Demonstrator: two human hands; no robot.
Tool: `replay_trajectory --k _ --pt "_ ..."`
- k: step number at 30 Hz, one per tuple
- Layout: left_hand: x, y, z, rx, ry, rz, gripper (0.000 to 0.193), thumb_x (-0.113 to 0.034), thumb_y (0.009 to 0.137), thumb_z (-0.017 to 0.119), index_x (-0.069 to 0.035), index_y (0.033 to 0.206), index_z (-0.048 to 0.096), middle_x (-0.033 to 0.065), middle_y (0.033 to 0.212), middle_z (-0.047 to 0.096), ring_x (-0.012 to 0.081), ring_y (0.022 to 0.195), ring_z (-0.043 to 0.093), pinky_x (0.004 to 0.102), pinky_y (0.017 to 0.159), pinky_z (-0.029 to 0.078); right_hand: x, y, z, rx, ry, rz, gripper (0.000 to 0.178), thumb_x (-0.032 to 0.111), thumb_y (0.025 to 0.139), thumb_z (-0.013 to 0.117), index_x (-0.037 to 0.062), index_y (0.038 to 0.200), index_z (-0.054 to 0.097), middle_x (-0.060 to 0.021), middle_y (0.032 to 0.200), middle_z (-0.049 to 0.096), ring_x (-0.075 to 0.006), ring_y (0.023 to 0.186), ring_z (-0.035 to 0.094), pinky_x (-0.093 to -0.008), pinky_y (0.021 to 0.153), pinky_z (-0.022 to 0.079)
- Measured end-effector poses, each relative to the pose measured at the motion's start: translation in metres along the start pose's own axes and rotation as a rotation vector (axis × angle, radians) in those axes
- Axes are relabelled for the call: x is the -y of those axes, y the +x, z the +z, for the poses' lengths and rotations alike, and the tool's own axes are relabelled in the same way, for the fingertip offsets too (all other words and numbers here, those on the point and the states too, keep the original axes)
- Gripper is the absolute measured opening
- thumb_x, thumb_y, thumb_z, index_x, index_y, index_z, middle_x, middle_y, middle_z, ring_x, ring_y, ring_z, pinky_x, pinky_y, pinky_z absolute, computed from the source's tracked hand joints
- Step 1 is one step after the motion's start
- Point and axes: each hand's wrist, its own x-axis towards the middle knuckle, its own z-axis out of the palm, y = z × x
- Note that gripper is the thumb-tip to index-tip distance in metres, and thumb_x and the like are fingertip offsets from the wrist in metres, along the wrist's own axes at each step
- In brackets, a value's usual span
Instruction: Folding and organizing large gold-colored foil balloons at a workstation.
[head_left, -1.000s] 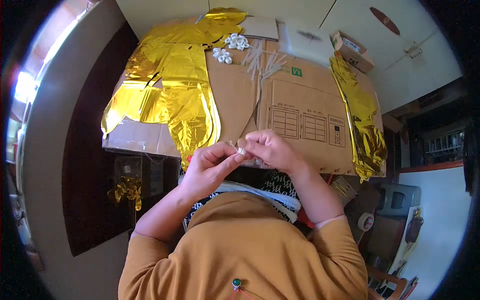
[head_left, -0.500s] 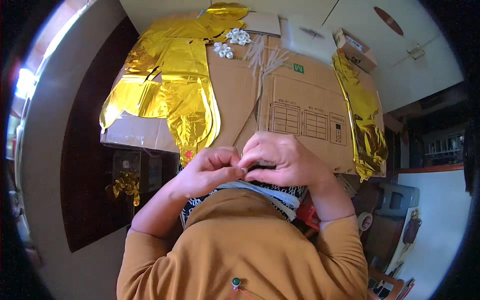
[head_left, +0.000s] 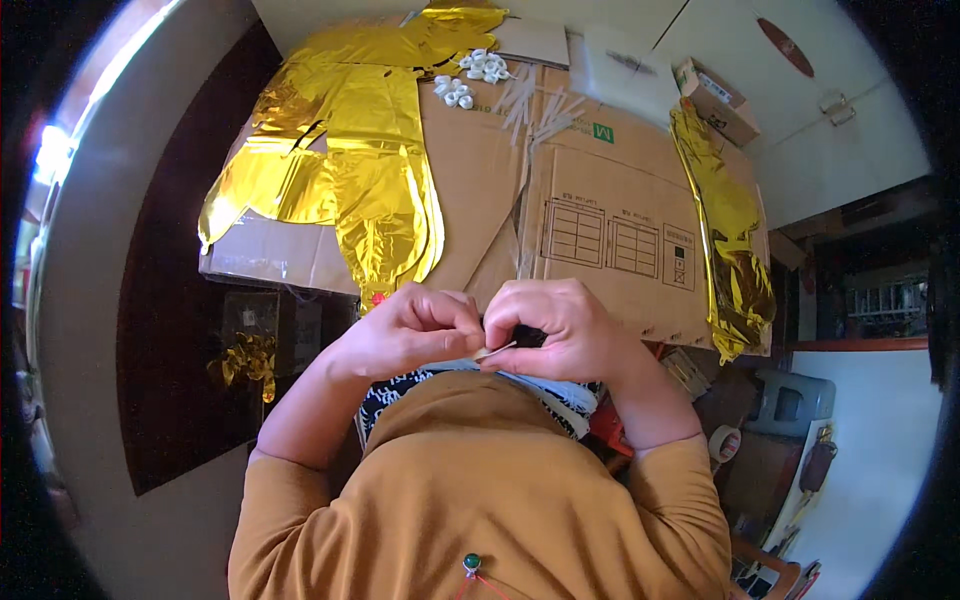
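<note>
In front of my belly, my left hand [head_left: 420, 328] and my right hand [head_left: 562, 326] meet with thumbs and fingers closed in pinches. A thin pale strip [head_left: 499, 351] shows between them, running from my left fingertips across to my right thumb. My fingers cover part of it, so its full length is hidden. Beyond my left hand, gold foil balloons [head_left: 375, 150], flat and uninflated, lie on the cardboard [head_left: 480, 200]. Small white rolls [head_left: 486, 66] sit in two clusters at the far side, beside several translucent thin strips [head_left: 520, 100].
More folded gold foil [head_left: 720, 220] lies along the cardboard's right edge, near a small cardboard box [head_left: 716, 100]. Gold foil pieces [head_left: 248, 366] hang at the lower left. To the right are a tape roll [head_left: 725, 442] and a grey-blue plastic stool [head_left: 793, 402].
The pale strip now shows more clearly between my fingertips. My right hand has turned slightly, widening the gap between its thumb and fingers. The view has shifted a little.
</note>
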Motion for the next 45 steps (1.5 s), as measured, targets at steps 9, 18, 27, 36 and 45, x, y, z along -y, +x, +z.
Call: replay_trajectory --k 9,18,27,36,45 --pt "0.012 0.003 0.000 -0.319 -0.301 -0.096 0.012 -0.010 0.086 0.063 0.000 0.090 0.067 -0.0005 0.076 0.061 0.0063 0.067 0.052 0.0211 0.062 0.042 -0.006 0.006 0.021 -0.287 -0.230 -0.016 0.013 0.003 0.076 0.068 0.0036 0.083 0.058 -0.0070 0.075 0.059 -0.0168 0.063 0.060 -0.0256 0.056 0.049" --pt "0.010 -0.014 -0.017 -0.638 -0.291 0.232 0.026 -0.009 0.088 0.060 -0.003 0.113 0.061 -0.0031 0.083 0.060 0.0015 0.065 0.045 0.0169 0.057 0.037 -0.123 0.136 -0.057 -0.289 0.002 0.562 0.013 0.010 0.078 0.069 0.0006 0.075 0.061 -0.0061 0.065 0.063 -0.0096 0.053 0.058 -0.0248 0.050 0.049" --pt "0.024 -0.058 -0.023 -0.667 -0.217 0.231 0.019 -0.006 0.090 0.059 -0.001 0.108 0.062 0.0009 0.095 0.063 0.0045 0.086 0.055 0.0187 0.076 0.043 -0.208 0.235 -0.054 -0.364 -0.815 0.570 0.017 0.018 0.071 0.066 0.0028 0.079 0.068 -0.0125 0.068 0.066 -0.0225 0.054 0.064 -0.0352 0.061 0.051" --pt "0.022 -0.088 -0.019 -0.572 -0.075 0.259 0.020 -0.004 0.090 0.058 -0.001 0.109 0.063 0.0007 0.097 0.060 0.0048 0.088 0.053 0.0192 0.078 0.042 -0.137 0.175 -0.041 -0.450 -0.442 0.451 0.022 0.019 0.083 0.062 -0.0005 0.091 0.067 -0.0104 0.078 0.067 -0.0158 0.064 0.063 -0.0289 0.059 0.049" --pt "0.102 -0.117 -0.030 -0.582 0.467 -0.247 0.017 -0.014 0.086 0.061 -0.001 0.094 0.068 0.0080 0.081 0.065 0.0136 0.073 0.060 0.0270 0.066 0.047 -0.076 -0.061 0.095 0.183 -0.156 0.516 0.016 0.017 0.081 0.063 0.0020 0.086 0.066 -0.0105 0.079 0.066 -0.0189 0.073 0.064 -0.0315 0.066 0.050"
